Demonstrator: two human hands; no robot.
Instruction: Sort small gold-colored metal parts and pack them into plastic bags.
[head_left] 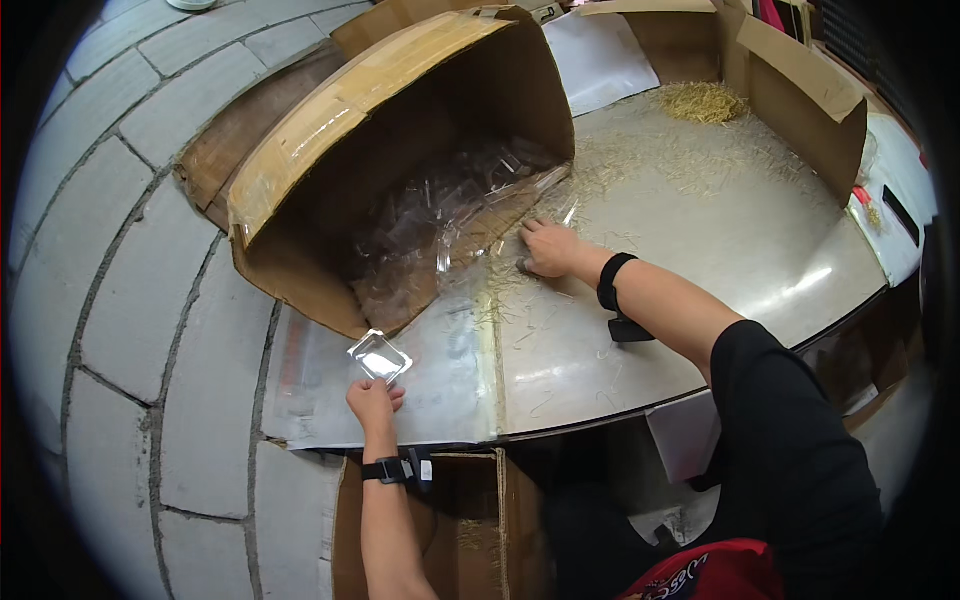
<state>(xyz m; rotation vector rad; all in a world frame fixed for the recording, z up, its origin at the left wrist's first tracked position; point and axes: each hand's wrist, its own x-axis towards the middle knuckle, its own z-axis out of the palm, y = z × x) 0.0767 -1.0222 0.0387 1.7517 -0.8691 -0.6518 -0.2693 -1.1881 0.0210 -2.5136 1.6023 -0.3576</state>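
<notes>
My left hand [374, 404] pinches a small clear plastic tray [380, 357], square with shiny edges, by its near edge. It holds the tray above the front left of the table, close to the lower corner of a cardboard box [345, 105]. The box lies on its side, its opening facing me, with many clear plastic pieces [430, 205] heaped inside. My right hand [548, 248] reaches palm down to the tabletop beside the box's lip, among thin gold-coloured slivers [520, 300]. Its thumb and fingers look apart; the fingertips are partly hidden.
More slivers form a pile [703, 102] at the back right of the metal-topped table [690, 230], bordered by a cardboard wall [800, 100]. A white sheet [600, 62] lies behind the box. Below the front edge stands an open cardboard carton [502, 530]. Grey paving [130, 290] spreads at left.
</notes>
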